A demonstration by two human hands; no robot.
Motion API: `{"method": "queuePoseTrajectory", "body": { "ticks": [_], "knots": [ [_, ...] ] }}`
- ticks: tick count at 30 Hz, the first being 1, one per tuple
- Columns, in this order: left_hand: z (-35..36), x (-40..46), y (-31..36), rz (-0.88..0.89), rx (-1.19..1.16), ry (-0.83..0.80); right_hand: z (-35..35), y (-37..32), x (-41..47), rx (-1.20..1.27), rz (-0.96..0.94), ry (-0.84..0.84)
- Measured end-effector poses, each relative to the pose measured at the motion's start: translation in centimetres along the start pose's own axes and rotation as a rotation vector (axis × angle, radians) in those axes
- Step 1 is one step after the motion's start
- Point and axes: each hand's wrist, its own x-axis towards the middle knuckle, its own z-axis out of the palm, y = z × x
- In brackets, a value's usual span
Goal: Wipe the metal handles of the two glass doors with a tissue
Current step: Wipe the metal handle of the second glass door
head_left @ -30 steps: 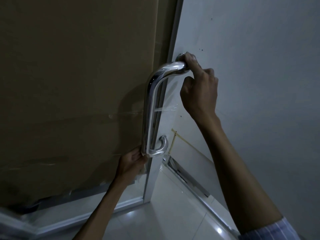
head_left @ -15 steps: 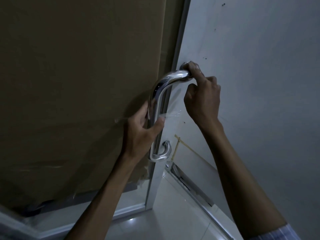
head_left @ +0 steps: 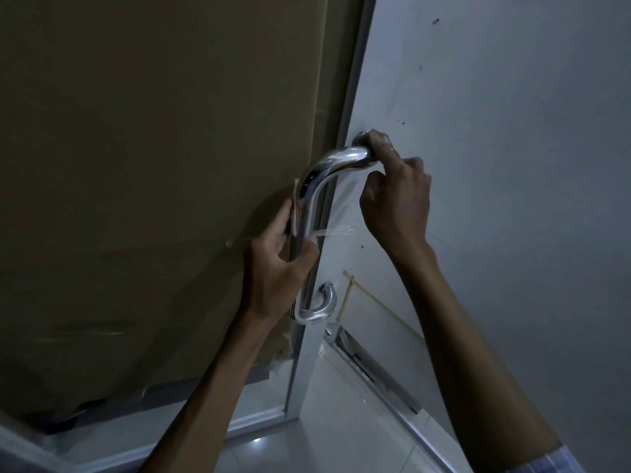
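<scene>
- No legible text, label, brand, number or sign is found anywhere in the head view.
- The brown covering (head_left: 153,165) on the glass door, from 9 to 12 o'clock, carries no readable marking.
- The metal handle (head_left: 309,199) at centre shows only reflections.

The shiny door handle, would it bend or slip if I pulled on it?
The handle is thick polished metal joined to the door at both ends, so it probably stays stiff. Its glossy surface may feel slippery. The left hand and right hand hold it without it flexing.
</scene>
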Motion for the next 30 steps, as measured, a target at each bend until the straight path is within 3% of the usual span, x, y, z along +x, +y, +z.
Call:
{"method": "queuePoseTrajectory", "body": {
  "ticks": [3,7,11,13,16,19,23,30],
  "knots": [
    [-0.3,-0.4,-1.1,-0.066,0.037,-0.074,-0.2,0.0,-0.1,0.004,0.011,-0.021],
    [-0.5,-0.1,0.0,-0.069,-0.091,-0.06,-0.1,0.1,-0.4,0.099,0.053,-0.072],
    [-0.8,0.8,0.6,-0.08,-0.15,-0.087,1.8,1.1,-4.2,0.484,0.434,0.157],
    [-1.2,1.2,0.6,-0.1,-0.161,-0.101,3.1,0.7,-6.6,0.531,0.538,0.006],
    [-1.5,1.8,0.5,-0.101,-0.152,-0.149,3.9,-0.8,-8.4,0.692,0.508,-0.326],
    [-1.8,2.1,0.5,-0.071,-0.09,-0.165,3.1,-1.7,-8.0,0.814,0.438,-0.458],
    [-2.3,2.4,0.2,-0.023,0.022,-0.092,2.5,-2.3,-8.5,0.81,0.341,-0.428],
    [-1.8,2.7,-0.3,-0.045,-0.014,-0.009,0.7,-3.8,-7.8,0.934,0.307,-0.363]
  ]
}}
